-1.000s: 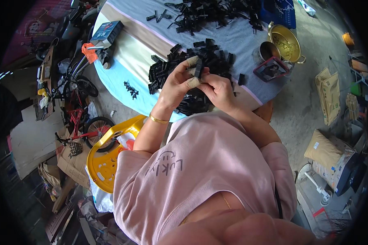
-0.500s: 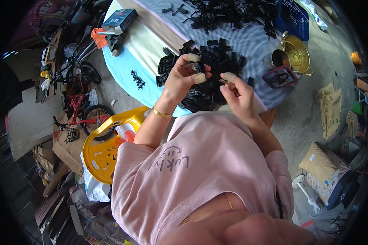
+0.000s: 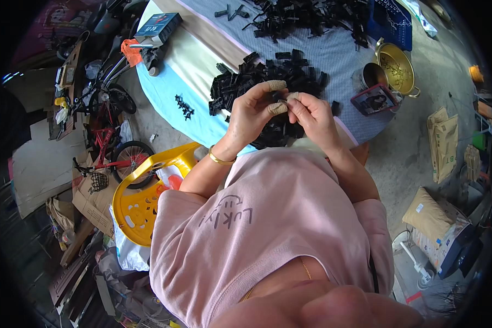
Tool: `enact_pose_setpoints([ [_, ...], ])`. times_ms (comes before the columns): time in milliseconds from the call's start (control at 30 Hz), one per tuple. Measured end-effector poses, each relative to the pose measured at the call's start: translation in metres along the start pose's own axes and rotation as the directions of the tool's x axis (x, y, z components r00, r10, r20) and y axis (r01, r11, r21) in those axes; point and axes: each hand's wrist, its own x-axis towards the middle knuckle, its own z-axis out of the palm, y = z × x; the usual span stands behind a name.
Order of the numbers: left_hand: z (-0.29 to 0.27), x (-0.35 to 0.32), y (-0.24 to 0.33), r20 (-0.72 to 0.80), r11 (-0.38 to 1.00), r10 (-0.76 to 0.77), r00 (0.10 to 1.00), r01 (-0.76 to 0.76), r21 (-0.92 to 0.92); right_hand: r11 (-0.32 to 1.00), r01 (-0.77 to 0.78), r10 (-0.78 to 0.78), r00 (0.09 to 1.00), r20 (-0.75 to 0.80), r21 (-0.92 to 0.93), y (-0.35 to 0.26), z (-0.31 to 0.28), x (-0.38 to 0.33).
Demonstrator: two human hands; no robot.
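Above a heap of black plastic parts [image 3: 235, 90], my left hand [image 3: 249, 117] pinches one small black plastic part [image 3: 277, 97] between thumb and fingers. Tan coverings wrap the thumb tip and a fingertip. Meeting it from the right, my right hand [image 3: 316, 117] has thumb and forefinger closed at the part's edge, on a small thin piece [image 3: 283, 101]. Its kind is too small to tell, and the fingers hide most of both pieces. A tan covering also wraps a right fingertip.
At the far side lies a larger pile of black parts [image 3: 311, 22], with a blue basket [image 3: 391, 27]. To the right are a gold two-handled pot [image 3: 414, 79] holding small bits, a metal cup [image 3: 361, 82] and a phone [image 3: 374, 101]. A yellow chair [image 3: 134, 210] stands left.
My right hand has moved left and its fingertips now meet the black part in my left hand. The left hand has shifted slightly right and turned.
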Motion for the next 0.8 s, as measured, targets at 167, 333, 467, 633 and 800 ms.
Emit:
enact_pose_setpoints([
  [167,0.003,-0.007,-0.007,-0.024,0.993,0.089,0.996,-0.091,-0.069,1.0,0.004,-0.004,1.0,0.014,0.001,0.004,0.003,-0.002],
  [333,0.003,-0.006,-0.016,-0.019,0.93,0.244,0.97,-0.228,0.287,0.996,-0.019,0.019,1.0,0.002,0.081,0.015,0.002,0.001],
  [467,0.01,-0.003,-0.006,-0.093,0.924,0.169,0.981,-0.125,0.362,0.991,-0.094,0.091,0.995,0.039,0.097,0.024,-0.008,-0.001],
  [633,0.011,-0.003,0.001,-0.049,0.867,0.137,0.989,-0.096,0.489,0.986,0.094,-0.091,0.996,0.024,-0.139,0.007,-0.009,0.0],
  [800,0.001,-0.001,0.02,0.2,0.853,0.131,0.971,-0.213,0.477,0.976,0.161,-0.159,0.987,0.024,-0.145,0.002,-0.026,0.002],
])
